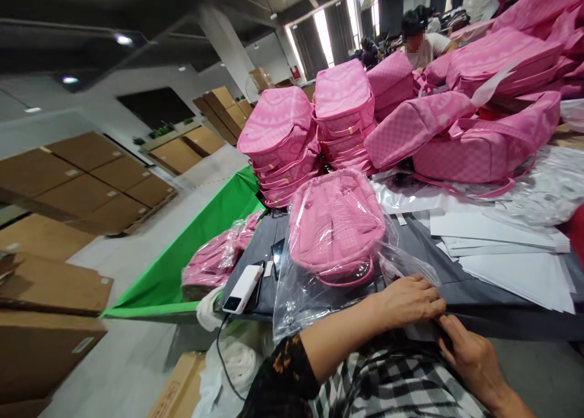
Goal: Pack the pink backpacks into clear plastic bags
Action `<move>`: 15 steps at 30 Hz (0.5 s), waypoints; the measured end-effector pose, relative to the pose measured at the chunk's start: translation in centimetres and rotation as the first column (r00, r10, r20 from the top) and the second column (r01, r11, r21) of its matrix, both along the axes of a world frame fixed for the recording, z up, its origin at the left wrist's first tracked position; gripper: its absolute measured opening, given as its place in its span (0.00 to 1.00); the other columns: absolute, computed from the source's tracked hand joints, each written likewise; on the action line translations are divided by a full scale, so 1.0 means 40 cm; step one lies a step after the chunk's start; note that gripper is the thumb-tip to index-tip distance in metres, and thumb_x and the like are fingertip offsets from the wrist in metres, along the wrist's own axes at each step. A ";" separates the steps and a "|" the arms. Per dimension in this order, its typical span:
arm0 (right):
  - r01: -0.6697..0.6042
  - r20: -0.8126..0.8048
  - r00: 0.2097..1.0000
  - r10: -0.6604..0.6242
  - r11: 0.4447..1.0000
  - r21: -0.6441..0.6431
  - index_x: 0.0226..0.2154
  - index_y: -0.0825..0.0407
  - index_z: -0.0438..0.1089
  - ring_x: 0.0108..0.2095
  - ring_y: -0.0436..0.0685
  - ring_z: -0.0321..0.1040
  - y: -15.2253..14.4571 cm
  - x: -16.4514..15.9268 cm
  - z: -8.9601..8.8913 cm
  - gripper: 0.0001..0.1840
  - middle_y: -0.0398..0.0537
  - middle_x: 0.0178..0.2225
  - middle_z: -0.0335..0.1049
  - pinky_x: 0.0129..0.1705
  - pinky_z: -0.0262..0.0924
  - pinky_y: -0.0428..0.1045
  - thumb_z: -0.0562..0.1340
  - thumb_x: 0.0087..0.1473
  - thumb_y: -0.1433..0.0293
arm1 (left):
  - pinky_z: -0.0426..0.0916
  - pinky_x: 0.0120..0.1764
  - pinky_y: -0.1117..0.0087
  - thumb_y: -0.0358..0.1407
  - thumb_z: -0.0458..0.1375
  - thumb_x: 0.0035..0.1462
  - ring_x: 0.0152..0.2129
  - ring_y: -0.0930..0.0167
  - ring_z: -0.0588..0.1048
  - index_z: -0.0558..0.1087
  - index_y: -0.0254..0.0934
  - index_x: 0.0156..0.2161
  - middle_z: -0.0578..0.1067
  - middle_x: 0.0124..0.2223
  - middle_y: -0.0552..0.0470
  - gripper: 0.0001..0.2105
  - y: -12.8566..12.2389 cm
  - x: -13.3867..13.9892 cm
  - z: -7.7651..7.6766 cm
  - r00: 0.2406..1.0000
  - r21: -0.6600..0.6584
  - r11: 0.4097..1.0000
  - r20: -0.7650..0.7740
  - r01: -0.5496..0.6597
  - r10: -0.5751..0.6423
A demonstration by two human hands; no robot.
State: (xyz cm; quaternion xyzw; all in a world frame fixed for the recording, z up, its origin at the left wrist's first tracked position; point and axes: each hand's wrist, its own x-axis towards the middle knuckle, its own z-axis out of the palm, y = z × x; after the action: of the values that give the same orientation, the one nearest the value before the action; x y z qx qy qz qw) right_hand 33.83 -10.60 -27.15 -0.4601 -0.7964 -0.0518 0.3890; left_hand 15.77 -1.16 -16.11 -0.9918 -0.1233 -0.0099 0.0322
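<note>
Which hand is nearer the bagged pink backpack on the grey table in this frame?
Left. The left hand is just off the near right corner of the backpack; the right hand is farther right and lower in view.

backpack [337, 223] left of papers [515, 275], before stacked backpacks [280, 123]

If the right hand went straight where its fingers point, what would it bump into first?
Probably the left hand, just ahead of the right hand. They may already be touching; depth is hard to tell.
</note>
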 end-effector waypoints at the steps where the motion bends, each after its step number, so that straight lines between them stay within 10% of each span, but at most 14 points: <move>1: -0.016 0.035 0.999 0.014 0.997 0.079 0.40 0.51 0.75 0.20 0.48 0.69 -0.012 0.003 -0.002 0.12 0.48 0.32 0.78 0.25 0.61 0.44 0.55 0.63 0.74 | 0.69 0.41 0.66 0.32 0.58 0.67 0.38 0.67 0.79 0.78 0.36 0.44 0.82 0.39 0.50 0.06 0.016 0.009 0.001 0.996 -0.070 0.997 -0.074 0.036 -0.041; 8: -0.363 0.043 0.932 0.360 0.927 0.092 0.47 0.45 0.73 0.24 0.49 0.68 -0.056 0.058 0.054 0.14 0.39 0.26 0.72 0.28 0.63 0.44 0.59 0.63 0.74 | 0.66 0.26 0.69 0.31 0.63 0.63 0.31 0.70 0.81 0.79 0.40 0.35 0.83 0.31 0.55 0.04 0.019 -0.039 -0.032 0.989 -0.188 0.982 -0.138 0.036 -0.062; 15: -0.172 -0.006 0.985 0.172 0.982 0.076 0.60 0.49 0.68 0.47 0.62 0.75 0.169 -0.010 0.170 0.25 0.58 0.49 0.75 0.46 0.72 0.55 0.62 0.61 0.67 | 0.76 0.42 0.72 0.29 0.50 0.71 0.36 0.70 0.82 0.78 0.37 0.41 0.84 0.39 0.50 0.13 -0.055 -0.119 -0.053 0.978 0.044 0.995 0.184 0.087 -0.094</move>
State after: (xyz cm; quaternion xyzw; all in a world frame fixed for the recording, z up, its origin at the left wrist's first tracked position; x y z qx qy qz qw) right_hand 33.44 -3.85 -20.36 -0.3749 -0.8283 -0.0452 0.4139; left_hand 11.01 -3.36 -18.21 -0.9904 -0.0805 -0.1061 0.0381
